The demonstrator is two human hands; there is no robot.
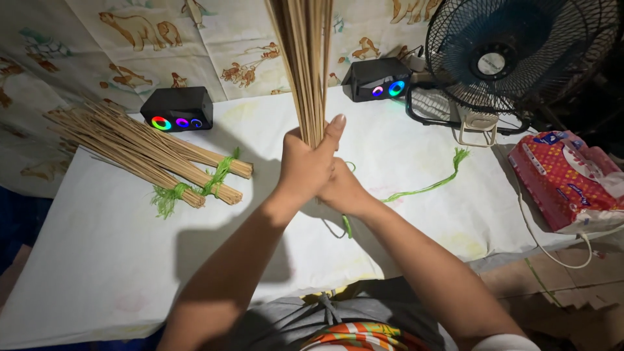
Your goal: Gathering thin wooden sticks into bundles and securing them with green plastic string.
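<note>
Your left hand (305,162) is wrapped tight around the base of an upright bundle of thin bamboo sticks (304,58), thumb pointing up along it, and the sticks run out past the top edge of the view. Your right hand (344,188) is closed just behind and below the left, pressed against it at the same bundle end. Both sit over the middle of the white-covered table (97,260), which has open surface toward its near edge. A loose green string (426,187) trails right toward the fan (513,55). Two tied stick bundles (149,153) lie at the left, near the left speaker (177,109); a second speaker (377,79) stands at the back, and a red packet (565,179) overhangs the right edge.
</note>
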